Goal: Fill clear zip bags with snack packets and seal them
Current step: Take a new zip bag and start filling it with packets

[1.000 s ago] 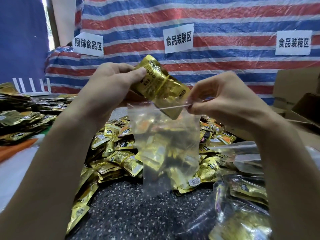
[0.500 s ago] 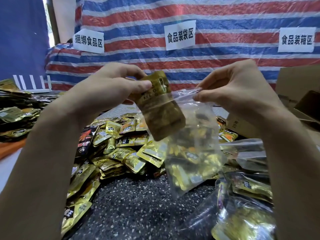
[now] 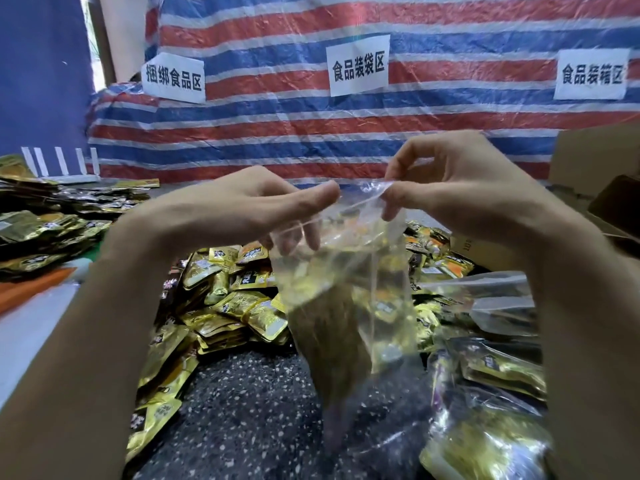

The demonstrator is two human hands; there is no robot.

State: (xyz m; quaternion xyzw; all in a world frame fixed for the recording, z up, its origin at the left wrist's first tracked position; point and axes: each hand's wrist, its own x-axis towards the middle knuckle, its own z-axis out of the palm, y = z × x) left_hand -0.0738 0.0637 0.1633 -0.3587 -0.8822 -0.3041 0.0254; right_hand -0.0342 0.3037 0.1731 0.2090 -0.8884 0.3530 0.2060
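From the head camera we see both hands raised over the table, each closed on the mouth of the clear zip bag (image 3: 349,278), which hangs in the air between them above the dark speckled table (image 3: 256,414). The left hand (image 3: 239,209) pinches the left side of the opening: its thumb lies flat along the top edge and its fingers curl down on the far side, showing through the plastic. The right hand (image 3: 460,188) nips the right corner of the opening between thumb and forefinger, the other fingers bent loosely above. Between the two pinches the bag's mouth looks slack and crumpled; we cannot tell whether the zip strip is pressed shut. Inside the bag a snack packet (image 3: 329,344) sits low and tilted, smeared to a brownish-gold blur, so its print is unreadable, and the bag's bottom end fades into the table's pattern. Both forearms run in from the lower corners, cut off by the frame, and the right forearm hides part of the filled bags (image 3: 485,441) at lower right. Loose gold packets (image 3: 239,306) are heaped behind and to the left of the bag, empty clear bags (image 3: 502,306) lie to its right, a cardboard box (image 3: 595,157) stands at the right edge, and a striped tarp (image 3: 277,133) with white signs (image 3: 358,65) hangs behind
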